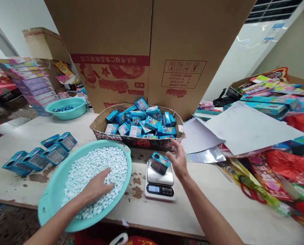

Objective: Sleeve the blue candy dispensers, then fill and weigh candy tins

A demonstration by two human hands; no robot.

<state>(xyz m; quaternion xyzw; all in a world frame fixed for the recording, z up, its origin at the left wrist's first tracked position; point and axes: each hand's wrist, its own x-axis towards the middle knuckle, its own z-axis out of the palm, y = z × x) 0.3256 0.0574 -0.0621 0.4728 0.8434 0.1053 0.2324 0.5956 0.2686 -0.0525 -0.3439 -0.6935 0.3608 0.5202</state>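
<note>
My left hand [97, 187] is in a mint-green basin [48, 207], pressed into small white candies [98, 160]. Its thumb stands apart from the fingers, whose tips are sunk among the pieces. Beside the basin, a blue small box [160, 164] rests on a digital kitchen scale [160, 197] whose display seems to read 0.0. A dark round hole shows in the box's top. My right hand [179, 160] hovers just right of the box with fingers apart and nothing in them; whether a fingertip touches it I cannot tell.
Behind the scale, a cut-down carton [141, 143] holds many blue boxes. Several more blue boxes [56, 154] stand left of the basin. A smaller green basin [77, 114] sits farther back. A tall cardboard carton [177, 41] rises behind; paper sheets [251, 126] and packets lie right.
</note>
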